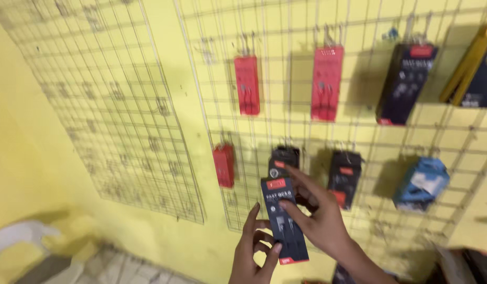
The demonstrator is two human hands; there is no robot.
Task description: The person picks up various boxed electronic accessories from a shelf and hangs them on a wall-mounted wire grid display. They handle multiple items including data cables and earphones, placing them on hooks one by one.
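**A:** What do you see from where you sit?

**B:** I see my left hand low in the middle. Its fingers and thumb are closed around the lower part of a dark box with a red strip at the bottom. The box stands almost upright, tipped a little.

**A:** And your other hand?

**B:** My right hand comes in from the lower right. Its fingers are spread apart and lie flat on the front of the dark box. One finger points up to a small black pack hanging on the wire rack.

**A:** Where is the box?

**B:** In front of the rack, just under that black pack. I cannot tell if they touch.

**A:** What else hangs there?

**B:** Two long red packs up high, a small red pack to the left, another black pack and a blue pack to the right. The wall is yellow.
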